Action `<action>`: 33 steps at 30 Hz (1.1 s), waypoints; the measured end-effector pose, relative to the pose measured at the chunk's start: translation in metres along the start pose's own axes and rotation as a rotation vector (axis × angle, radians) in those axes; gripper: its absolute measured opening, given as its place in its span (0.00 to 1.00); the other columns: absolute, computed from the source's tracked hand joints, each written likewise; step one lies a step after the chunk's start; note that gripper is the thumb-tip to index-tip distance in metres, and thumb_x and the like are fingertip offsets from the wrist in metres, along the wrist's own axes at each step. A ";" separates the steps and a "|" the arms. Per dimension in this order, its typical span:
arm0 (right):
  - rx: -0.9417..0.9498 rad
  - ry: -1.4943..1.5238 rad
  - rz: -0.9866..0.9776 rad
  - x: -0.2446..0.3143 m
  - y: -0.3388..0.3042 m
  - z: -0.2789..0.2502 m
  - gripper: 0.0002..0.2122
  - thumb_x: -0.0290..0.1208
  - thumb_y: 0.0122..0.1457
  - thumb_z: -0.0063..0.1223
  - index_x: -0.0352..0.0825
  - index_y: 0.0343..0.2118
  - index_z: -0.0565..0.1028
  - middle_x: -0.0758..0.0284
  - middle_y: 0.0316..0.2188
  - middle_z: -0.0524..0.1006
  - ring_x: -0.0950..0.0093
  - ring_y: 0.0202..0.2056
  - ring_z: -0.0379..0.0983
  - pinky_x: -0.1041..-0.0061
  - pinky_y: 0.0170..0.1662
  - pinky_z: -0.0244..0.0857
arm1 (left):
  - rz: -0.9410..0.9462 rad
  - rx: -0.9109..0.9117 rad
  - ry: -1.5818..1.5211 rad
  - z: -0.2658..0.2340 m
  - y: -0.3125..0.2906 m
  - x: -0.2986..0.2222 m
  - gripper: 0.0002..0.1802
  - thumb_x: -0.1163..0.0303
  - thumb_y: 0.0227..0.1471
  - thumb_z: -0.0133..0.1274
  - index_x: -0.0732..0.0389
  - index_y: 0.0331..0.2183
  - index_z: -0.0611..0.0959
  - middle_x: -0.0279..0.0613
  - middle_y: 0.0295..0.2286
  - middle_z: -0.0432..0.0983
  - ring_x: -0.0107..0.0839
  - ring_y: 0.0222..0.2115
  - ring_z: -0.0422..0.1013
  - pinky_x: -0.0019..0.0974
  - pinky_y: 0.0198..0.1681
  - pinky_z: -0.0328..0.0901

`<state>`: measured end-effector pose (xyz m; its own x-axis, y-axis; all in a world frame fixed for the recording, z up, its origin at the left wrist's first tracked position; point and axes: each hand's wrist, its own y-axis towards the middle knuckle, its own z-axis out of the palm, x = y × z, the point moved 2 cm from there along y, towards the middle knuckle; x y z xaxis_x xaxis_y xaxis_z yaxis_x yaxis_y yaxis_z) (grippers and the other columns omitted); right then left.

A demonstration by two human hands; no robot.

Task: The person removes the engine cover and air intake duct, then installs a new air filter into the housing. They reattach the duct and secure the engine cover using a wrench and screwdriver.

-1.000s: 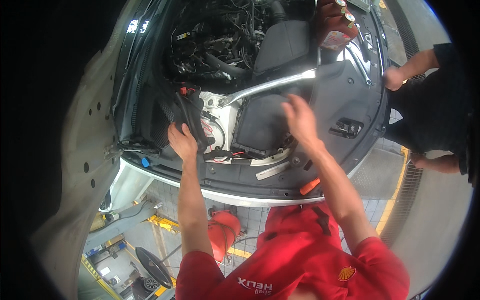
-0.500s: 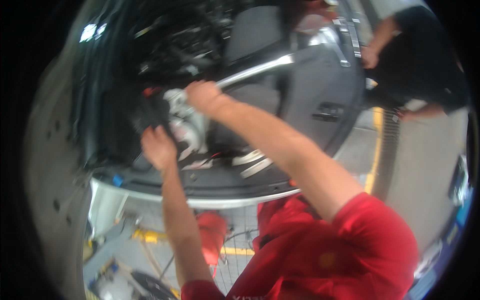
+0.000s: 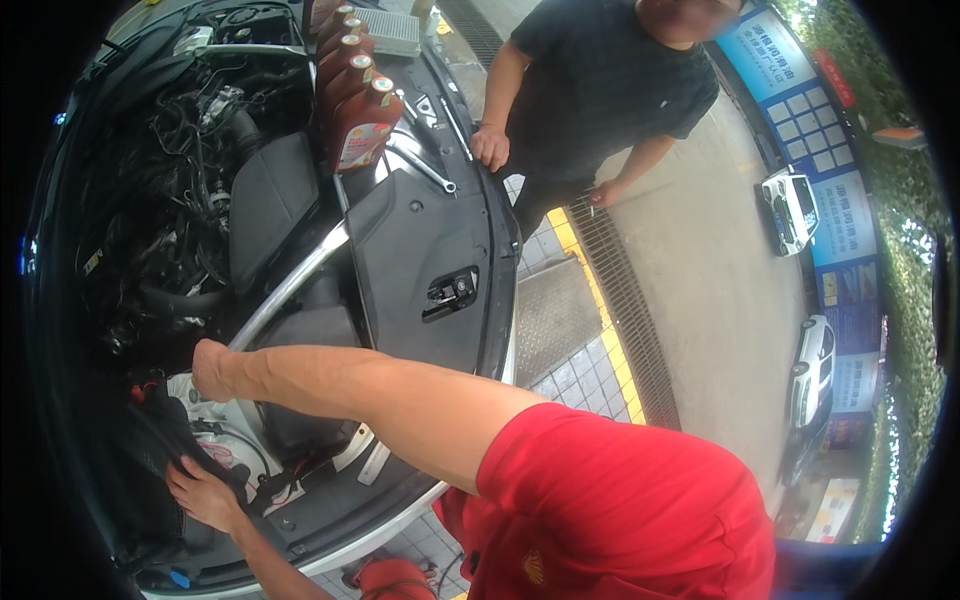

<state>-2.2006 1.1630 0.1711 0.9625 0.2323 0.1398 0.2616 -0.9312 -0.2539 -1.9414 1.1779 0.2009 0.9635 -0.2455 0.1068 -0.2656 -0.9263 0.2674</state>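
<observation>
In an open engine bay, my left hand lies with its fingers stretched out on a black cover at the near left. My right hand is curled just beyond it, by the lower end of a silver brace bar. The fingers of that hand point down and away, so whatever they hold is hidden. Between the two hands shows a white reservoir with hoses and wires around it. A small red part sits beside the black cover.
Several dark red oil bottles stand in a row on the far side. A wrench and a flat filter lie near them. A person in a black shirt stands at the right edge, one hand on the car. Parked cars are beyond.
My view has swung to the right and up, bringing the bottles and the standing person into sight. My hands stay at the same spot around the black cover and reservoir.
</observation>
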 end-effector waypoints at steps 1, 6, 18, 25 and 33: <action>0.001 -0.013 -0.008 -0.001 -0.001 0.001 0.12 0.37 0.65 0.60 0.48 0.47 0.91 0.72 0.48 0.90 0.67 0.51 0.86 0.62 0.47 0.76 | -0.013 0.006 -0.002 0.000 0.000 0.000 0.32 0.41 0.78 0.40 0.52 0.66 0.77 0.42 0.64 0.74 0.48 0.63 0.72 0.56 0.60 0.70; -0.070 0.016 0.093 0.005 -0.012 0.002 0.11 0.39 0.67 0.58 0.52 0.45 0.92 0.74 0.44 0.90 0.71 0.48 0.87 0.63 0.43 0.75 | -0.012 0.014 0.027 0.002 -0.002 -0.001 0.32 0.41 0.78 0.39 0.52 0.66 0.76 0.42 0.64 0.74 0.49 0.63 0.72 0.56 0.60 0.70; -0.220 0.021 0.029 -0.011 -0.003 0.017 0.08 0.36 0.59 0.60 0.47 0.32 0.90 0.69 0.35 0.90 0.66 0.39 0.89 0.59 0.39 0.80 | 0.042 -0.036 -0.052 -0.011 -0.001 -0.010 0.30 0.45 0.78 0.42 0.59 0.62 0.78 0.52 0.60 0.77 0.54 0.58 0.75 0.58 0.58 0.72; -0.074 0.024 0.047 -0.002 -0.025 -0.015 0.12 0.37 0.68 0.55 0.48 0.41 0.92 0.71 0.42 0.90 0.66 0.47 0.88 0.62 0.42 0.77 | 0.020 -0.078 -0.003 -0.014 -0.004 -0.015 0.28 0.45 0.77 0.44 0.54 0.62 0.78 0.47 0.60 0.76 0.55 0.55 0.77 0.57 0.55 0.72; -0.134 0.071 0.069 -0.006 -0.020 -0.011 0.18 0.44 0.71 0.48 0.42 0.41 0.90 0.70 0.41 0.89 0.67 0.47 0.87 0.61 0.44 0.77 | 0.018 -0.078 -0.008 -0.027 -0.005 -0.024 0.28 0.45 0.77 0.44 0.55 0.62 0.77 0.44 0.61 0.75 0.51 0.57 0.74 0.55 0.57 0.69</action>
<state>-2.2127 1.1767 0.1854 0.9693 0.1500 0.1949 0.1782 -0.9745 -0.1364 -1.9643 1.1960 0.2227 0.9586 -0.2647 0.1047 -0.2846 -0.8965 0.3395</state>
